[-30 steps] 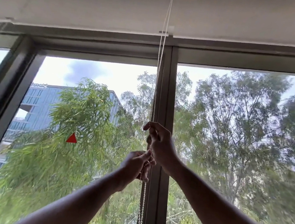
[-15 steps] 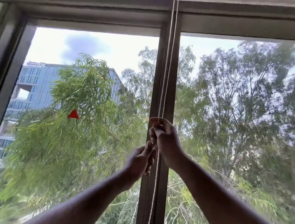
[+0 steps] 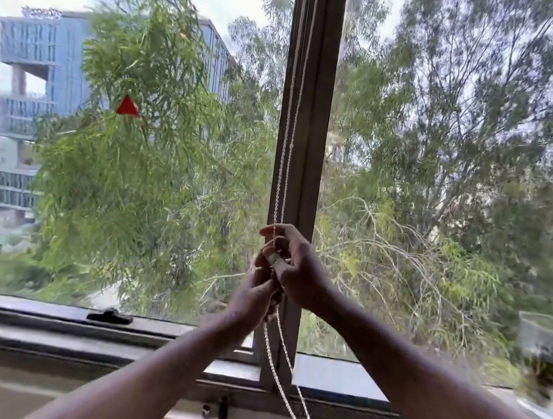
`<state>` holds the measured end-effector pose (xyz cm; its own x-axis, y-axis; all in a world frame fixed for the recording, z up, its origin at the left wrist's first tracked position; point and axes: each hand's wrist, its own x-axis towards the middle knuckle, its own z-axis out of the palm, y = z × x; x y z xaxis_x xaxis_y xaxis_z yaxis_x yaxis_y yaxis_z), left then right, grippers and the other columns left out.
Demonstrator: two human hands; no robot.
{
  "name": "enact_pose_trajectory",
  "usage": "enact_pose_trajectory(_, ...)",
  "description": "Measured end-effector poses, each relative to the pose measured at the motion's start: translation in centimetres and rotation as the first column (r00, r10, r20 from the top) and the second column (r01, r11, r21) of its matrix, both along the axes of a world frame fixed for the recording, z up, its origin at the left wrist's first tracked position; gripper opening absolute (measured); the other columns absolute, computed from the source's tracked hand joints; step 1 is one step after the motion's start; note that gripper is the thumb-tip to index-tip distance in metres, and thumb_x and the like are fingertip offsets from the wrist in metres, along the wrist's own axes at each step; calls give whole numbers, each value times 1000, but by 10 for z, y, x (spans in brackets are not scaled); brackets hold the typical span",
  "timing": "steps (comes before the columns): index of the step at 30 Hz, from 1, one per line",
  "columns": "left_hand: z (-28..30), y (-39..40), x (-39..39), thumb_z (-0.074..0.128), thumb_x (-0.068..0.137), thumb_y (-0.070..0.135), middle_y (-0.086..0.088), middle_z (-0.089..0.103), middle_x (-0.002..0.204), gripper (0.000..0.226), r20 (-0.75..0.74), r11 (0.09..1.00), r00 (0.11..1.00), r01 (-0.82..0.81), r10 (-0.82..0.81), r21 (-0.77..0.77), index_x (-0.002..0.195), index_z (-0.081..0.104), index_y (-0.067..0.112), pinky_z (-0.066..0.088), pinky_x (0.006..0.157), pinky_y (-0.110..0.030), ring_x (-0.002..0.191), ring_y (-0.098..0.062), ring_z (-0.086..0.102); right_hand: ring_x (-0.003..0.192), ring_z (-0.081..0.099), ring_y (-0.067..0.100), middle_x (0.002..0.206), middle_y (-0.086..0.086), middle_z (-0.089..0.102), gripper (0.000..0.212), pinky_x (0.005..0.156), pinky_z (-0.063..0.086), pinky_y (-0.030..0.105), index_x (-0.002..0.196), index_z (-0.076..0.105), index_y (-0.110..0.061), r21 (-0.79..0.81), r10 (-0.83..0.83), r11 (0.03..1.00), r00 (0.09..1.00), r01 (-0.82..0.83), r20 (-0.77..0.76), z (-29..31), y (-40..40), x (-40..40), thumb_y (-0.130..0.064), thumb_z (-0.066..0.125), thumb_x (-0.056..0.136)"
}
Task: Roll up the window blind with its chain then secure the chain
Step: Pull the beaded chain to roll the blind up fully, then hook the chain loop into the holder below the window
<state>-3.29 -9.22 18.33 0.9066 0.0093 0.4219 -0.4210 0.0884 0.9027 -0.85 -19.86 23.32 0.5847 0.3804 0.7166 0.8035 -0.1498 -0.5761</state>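
Note:
The white bead chain [image 3: 292, 114] hangs down along the dark central window post [image 3: 313, 144]. Below my hands it ends in a loose loop [image 3: 295, 394] near the sill. My right hand [image 3: 296, 266] is closed around the chain in front of the post, fingers curled at the upper side. My left hand [image 3: 253, 296] sits just below and left of it, also gripping the chain. The blind itself is out of view above the frame.
The window sill [image 3: 82, 332] runs across the bottom, with a black window latch [image 3: 110, 316] at the left and two small dark fittings [image 3: 219, 409] on the ledge below. A clear container with a plant [image 3: 544, 357] stands at the right on the sill.
The view has tilted down: the rolled blind and top frame have left the picture and the sill has come in. Both hands keep hold of the chain and sit closer together.

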Motion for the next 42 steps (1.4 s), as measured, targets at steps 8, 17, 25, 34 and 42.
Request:
enact_pose_trajectory(8,-95,-18,-4,48,104,12,8,51,50,20,-145,998,987,-60,64,34,87,58,14,32,41,-22,41,-4,43,76,73,14,82,3,76,25,81,61,38,112,64,-19,22,-28,999,983,32,-184,-109,-13,16,0,58,97)
enact_pose_trajectory(17,-181,-11,-2,45,106,21,-1,54,61,26,-318,977,925,-186,211,108,89,61,9,39,48,-22,51,-7,49,78,75,18,85,12,79,33,79,62,33,92,71,-25,9,23,1000,905,-21,-426,-206,-1,30,2,53,99)
enact_pose_trajectory(25,-231,2,2,44,104,32,-8,59,63,31,-408,969,880,-196,242,152,84,60,15,46,61,-34,53,-13,56,71,74,13,84,9,80,35,63,57,22,88,69,-27,-30,46,997,831,-75,-555,-266,18,39,-2,48,101)
enact_pose_trajectory(34,-292,33,43,43,107,28,2,70,114,18,-468,988,871,-105,148,116,119,56,30,55,85,-28,101,-7,68,80,72,7,90,-1,80,34,56,55,24,90,68,-43,-34,-48,999,779,34,-625,-319,43,53,-19,47,102)
enact_pose_trajectory(42,-325,62,66,44,97,24,4,74,109,27,-307,978,943,-71,129,194,113,65,27,55,91,-24,108,-9,69,92,75,16,92,-2,80,22,90,59,32,99,68,-22,-2,-91,994,823,108,-561,-347,64,68,-9,51,98)
